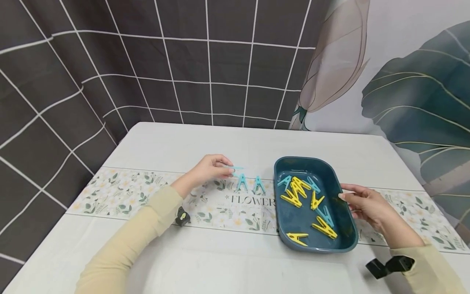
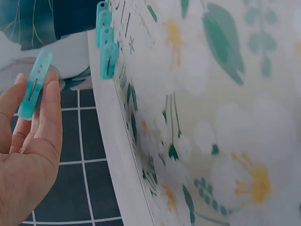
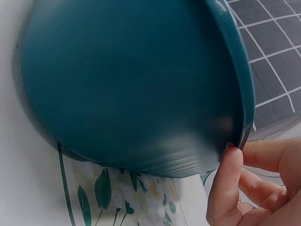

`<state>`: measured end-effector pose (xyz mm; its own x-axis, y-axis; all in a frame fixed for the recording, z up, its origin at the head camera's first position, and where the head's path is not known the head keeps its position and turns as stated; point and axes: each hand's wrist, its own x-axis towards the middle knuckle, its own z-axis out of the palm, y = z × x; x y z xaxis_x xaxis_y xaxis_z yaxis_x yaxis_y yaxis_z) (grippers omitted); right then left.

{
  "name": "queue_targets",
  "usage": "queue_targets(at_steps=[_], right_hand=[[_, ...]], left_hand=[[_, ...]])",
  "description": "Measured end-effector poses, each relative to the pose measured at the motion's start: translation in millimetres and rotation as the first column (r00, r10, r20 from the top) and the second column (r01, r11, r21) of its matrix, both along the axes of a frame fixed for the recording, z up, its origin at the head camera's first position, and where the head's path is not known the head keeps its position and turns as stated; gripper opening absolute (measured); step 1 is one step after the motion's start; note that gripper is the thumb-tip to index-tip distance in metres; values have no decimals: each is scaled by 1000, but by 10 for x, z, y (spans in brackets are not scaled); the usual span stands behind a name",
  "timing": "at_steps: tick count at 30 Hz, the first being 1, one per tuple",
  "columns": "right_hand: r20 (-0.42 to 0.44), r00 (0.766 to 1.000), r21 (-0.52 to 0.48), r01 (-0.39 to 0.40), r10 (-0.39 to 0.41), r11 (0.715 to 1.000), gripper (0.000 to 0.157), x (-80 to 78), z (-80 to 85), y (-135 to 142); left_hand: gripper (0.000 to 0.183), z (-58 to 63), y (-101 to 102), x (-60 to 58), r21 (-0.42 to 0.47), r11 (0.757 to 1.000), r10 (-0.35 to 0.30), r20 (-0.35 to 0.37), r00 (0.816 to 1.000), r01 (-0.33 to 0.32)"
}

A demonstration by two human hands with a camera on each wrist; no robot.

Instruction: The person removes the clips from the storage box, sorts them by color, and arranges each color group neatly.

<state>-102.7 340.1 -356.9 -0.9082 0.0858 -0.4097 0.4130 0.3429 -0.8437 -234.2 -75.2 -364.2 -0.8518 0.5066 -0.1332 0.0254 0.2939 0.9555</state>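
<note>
My left hand [image 1: 214, 167] pinches a light blue clothespin [image 2: 35, 85] between thumb and fingers, held above the table. Just below and to the right of that hand, two blue clothespins, one [image 1: 242, 182] beside the other [image 1: 258, 185], stand with their legs spread on the patterned strip. On the right, the right hand [image 1: 371, 206] grips the rim of a dark teal tray [image 3: 136, 84], thumb on one face and fingers on the other. Inside lie several yellow clothespins [image 1: 324, 228] and a few blue ones [image 1: 313, 185], loosely scattered.
A white tablecloth [image 1: 205, 261] with a floral strip [image 1: 121, 190] covers the table. Behind it hangs a dark grid-patterned curtain [image 1: 187, 61], with a leaf-printed cloth [image 1: 422, 94] at the right. A black strap device sits on each wrist.
</note>
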Motion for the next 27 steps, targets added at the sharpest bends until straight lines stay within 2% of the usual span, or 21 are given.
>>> queue_targets(at_steps=[6, 11, 17, 22, 27], right_hand=[[-12, 1000, -6, 5, -5, 1000, 55, 10, 7, 2], [-12, 1000, 5, -7, 7, 1000, 59, 15, 3, -3], [-10, 1000, -9, 4, -4, 1000, 48, 1, 15, 14], [-12, 1000, -15, 9, -9, 1000, 47, -3, 2, 22], [-13, 1000, -6, 6, -6, 1000, 52, 1, -7, 25]], left_hand=[[28, -19, -105, -51, -9, 1000, -1, -5, 1000, 1], [29, -35, -158, -72, -15, 1000, 23, 31, 999, -23], [35, -31, -175, -85, -40, 999, 23, 59, 998, -21], [40, -34, -145, -121, -90, 996, 38, 106, 994, -29], [31, -53, -100, -157, -163, 987, 12, 81, 997, 2]])
